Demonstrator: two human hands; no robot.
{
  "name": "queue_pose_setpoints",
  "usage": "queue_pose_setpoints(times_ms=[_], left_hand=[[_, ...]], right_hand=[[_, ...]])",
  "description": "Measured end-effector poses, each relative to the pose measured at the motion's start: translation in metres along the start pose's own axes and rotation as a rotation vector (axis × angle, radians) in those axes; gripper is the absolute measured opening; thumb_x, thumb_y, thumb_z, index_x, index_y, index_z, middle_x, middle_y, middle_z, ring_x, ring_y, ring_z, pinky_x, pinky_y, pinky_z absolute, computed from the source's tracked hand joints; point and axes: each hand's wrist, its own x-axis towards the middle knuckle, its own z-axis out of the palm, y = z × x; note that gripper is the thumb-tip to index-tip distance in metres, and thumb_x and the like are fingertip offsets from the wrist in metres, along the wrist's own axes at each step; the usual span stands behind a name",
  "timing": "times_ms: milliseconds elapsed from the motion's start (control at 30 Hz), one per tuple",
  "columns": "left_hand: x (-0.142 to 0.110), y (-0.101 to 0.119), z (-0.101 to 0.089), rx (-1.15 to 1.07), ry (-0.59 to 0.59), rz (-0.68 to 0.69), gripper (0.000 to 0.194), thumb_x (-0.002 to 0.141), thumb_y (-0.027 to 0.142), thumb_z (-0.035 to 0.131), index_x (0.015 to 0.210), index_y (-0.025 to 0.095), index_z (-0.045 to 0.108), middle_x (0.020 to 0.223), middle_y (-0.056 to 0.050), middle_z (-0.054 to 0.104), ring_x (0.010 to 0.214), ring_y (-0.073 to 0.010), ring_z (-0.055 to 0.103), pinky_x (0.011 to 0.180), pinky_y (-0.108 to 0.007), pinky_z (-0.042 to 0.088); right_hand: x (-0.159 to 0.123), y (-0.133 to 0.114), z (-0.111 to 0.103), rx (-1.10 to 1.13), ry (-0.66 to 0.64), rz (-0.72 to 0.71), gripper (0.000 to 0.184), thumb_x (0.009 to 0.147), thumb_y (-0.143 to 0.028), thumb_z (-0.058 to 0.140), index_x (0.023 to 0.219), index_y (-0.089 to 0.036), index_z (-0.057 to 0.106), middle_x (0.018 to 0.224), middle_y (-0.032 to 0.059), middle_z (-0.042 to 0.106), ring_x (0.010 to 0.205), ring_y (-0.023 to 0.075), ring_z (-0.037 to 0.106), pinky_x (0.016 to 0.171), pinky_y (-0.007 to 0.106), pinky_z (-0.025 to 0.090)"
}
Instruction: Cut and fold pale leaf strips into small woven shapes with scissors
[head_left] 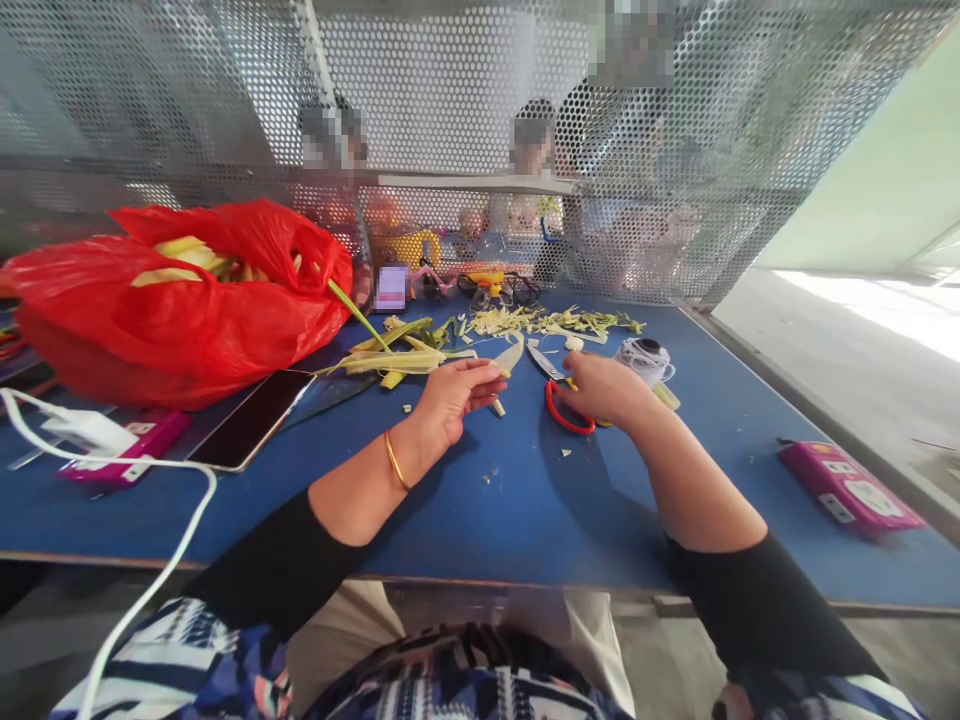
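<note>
My left hand (454,395) is closed in a pinch on a pale yellow leaf strip (509,358) just above the blue table (480,500). A gold bangle sits on that wrist. My right hand (604,388) grips red-handled scissors (559,395), whose blades point up and left toward the strip. More yellow-green leaves (397,355) lie left of the strip. Small trimmings (555,322) are scattered along the table's far side. A spool of white thread (645,358) stands just right of my right hand.
A red plastic bag (180,300) with leaves fills the left. A dark phone (251,418), a pink case (124,450) and a white cable (150,560) lie near it. Another pink box (847,488) sits at the right. A perforated metal screen (480,130) backs the table, with people behind it.
</note>
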Motion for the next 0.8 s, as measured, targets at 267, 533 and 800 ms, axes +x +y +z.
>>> queue_pose_setpoints(times_ms=[267,533,800], left_hand=[[0.003,0.002,-0.002,-0.04,0.002,0.019,0.011,0.072,0.003,0.07,0.074,0.014,0.065,0.061,-0.003,0.071,0.053,-0.0122,0.066,0.054,-0.022,0.05],[0.0,-0.005,0.001,-0.155,-0.061,-0.009,0.011,0.07,0.004,0.069,0.072,0.015,0.065,0.063,-0.001,0.07,0.058,-0.0119,0.067,0.06,-0.022,0.051],[-0.006,-0.014,0.002,-0.179,-0.127,-0.069,0.008,0.071,0.008,0.069,0.069,0.014,0.065,0.063,-0.001,0.068,0.058,-0.0104,0.063,0.062,-0.023,0.05]], right_hand=[[-0.003,0.002,0.012,-0.247,-0.141,0.039,0.031,0.084,-0.017,0.058,0.114,-0.01,0.063,0.106,0.0215,0.07,0.099,0.0312,0.068,0.069,0.033,0.047],[-0.018,-0.027,0.02,0.339,0.632,-0.408,0.012,0.091,-0.028,0.059,0.096,-0.021,0.067,0.088,0.005,0.068,0.075,0.0168,0.064,0.066,0.027,0.047],[-0.02,-0.036,0.038,0.239,0.81,-0.531,0.018,0.095,-0.024,0.051,0.094,-0.021,0.068,0.088,0.0065,0.067,0.074,0.0174,0.061,0.067,0.029,0.048]])
